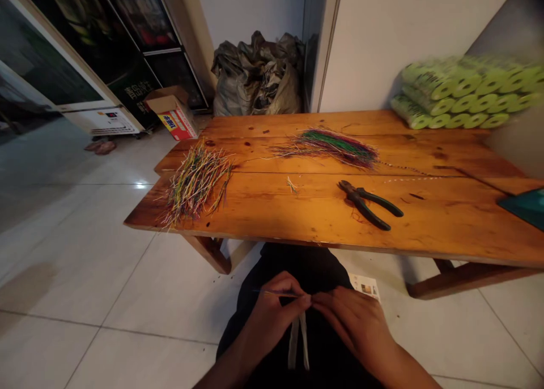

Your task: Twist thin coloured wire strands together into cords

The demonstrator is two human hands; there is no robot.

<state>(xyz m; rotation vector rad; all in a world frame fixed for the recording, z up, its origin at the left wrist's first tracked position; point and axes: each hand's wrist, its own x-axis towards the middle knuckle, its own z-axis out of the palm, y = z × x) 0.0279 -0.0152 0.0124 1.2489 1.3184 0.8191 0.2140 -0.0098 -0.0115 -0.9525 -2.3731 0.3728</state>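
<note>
Over my lap, my left hand [276, 310] is closed in a pinch on a few thin coloured wires [283, 293], which stick out to the left past the fingers. My right hand [355, 318] is closed too, its fingertips meeting those of the left; what lies between them is too small to make out. Below the fingertips hang two pale flat strips [293, 346]; whether a hand holds them I cannot tell. Beyond my hands, on the wooden table [263, 208], lie a loose pile of coloured wires [198, 182], a longer wire bundle [335, 146] and green-handled pliers [369, 203].
Small wire scraps [291, 185] lie mid-table. At the right edge is a teal object [525, 208] with a dark rod. Green-wrapped rolls [467, 92] are stacked at the back right. A cardboard box [176, 114] and grey sacks [259, 75] stand behind the table.
</note>
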